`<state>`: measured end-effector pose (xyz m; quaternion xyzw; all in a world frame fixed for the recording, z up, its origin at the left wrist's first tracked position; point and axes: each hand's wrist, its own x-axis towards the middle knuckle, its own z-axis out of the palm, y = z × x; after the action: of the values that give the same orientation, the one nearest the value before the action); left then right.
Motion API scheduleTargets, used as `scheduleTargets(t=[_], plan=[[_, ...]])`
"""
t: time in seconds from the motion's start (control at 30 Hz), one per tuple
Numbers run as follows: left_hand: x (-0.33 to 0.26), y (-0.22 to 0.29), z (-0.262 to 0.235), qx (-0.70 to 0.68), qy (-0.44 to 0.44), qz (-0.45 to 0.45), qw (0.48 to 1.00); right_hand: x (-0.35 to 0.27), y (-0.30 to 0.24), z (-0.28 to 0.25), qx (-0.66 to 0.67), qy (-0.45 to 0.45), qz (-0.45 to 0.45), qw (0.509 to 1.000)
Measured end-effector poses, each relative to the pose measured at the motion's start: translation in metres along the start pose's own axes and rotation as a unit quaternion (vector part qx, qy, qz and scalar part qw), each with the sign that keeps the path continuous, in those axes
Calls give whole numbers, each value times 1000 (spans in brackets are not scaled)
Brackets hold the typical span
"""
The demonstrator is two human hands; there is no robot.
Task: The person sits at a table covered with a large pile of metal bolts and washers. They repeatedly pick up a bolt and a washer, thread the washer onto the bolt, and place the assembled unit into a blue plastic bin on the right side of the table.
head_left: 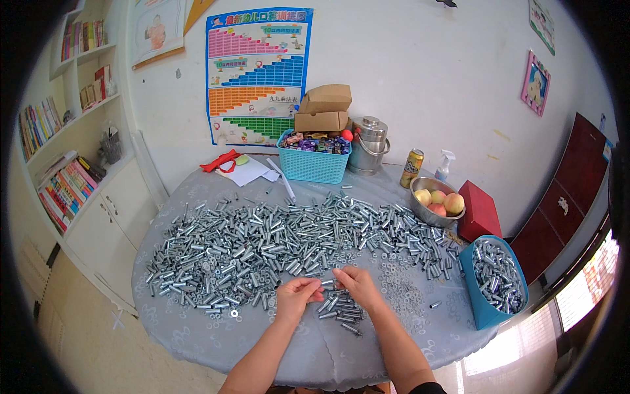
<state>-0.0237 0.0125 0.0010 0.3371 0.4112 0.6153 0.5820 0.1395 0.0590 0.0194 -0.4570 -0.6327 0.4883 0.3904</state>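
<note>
My left hand (297, 300) and my right hand (358, 288) meet over the near middle of the table, both closed in a pinch. A short shiny metal sleeve (327, 283) spans the gap between their fingertips. Whether a smaller part is also in the fingers, I cannot make out. Just below the hands lies a small heap of bolts with sleeves (341, 307), one of them pointing toward me. Beyond my hands spreads a wide pile of loose metal sleeves (262, 230). Flat washers (401, 289) lie scattered beside my right forearm.
A blue bin (467, 262) full of metal parts stands at the table's right edge. Behind it are a red box (479, 211), a steel bowl (428, 215) of peaches and a can (411, 168). A turquoise basket (315, 168) and a steel canister (369, 148) stand at the back.
</note>
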Motion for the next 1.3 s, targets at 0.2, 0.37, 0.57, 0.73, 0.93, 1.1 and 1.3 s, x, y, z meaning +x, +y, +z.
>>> scheduleTargets(t=[0.2, 0.37, 0.57, 0.73, 0.93, 1.1, 1.3], plan=[[2, -2, -3, -48, 13, -44, 998, 3, 3, -1, -3, 35, 3, 999], [6, -7, -8, -94, 47, -51, 993, 0, -5, -1, 32, -26, -20, 999], [6, -6, -8, -93, 50, -50, 993, 0, -4, -2, 9, -22, -11, 1000], [9, -8, -10, -90, 58, -51, 993, -5, -17, 0, 11, 5, -26, 1000], [9, -8, -9, -91, 56, -50, 993, -4, -13, -2, 5, -16, -21, 1000], [9, -8, -10, -92, 56, -46, 993, 0, -5, -3, 8, -36, -10, 999], [6, -6, -6, -85, 59, -47, 993, -1, -5, -4, 12, -28, -7, 1000]])
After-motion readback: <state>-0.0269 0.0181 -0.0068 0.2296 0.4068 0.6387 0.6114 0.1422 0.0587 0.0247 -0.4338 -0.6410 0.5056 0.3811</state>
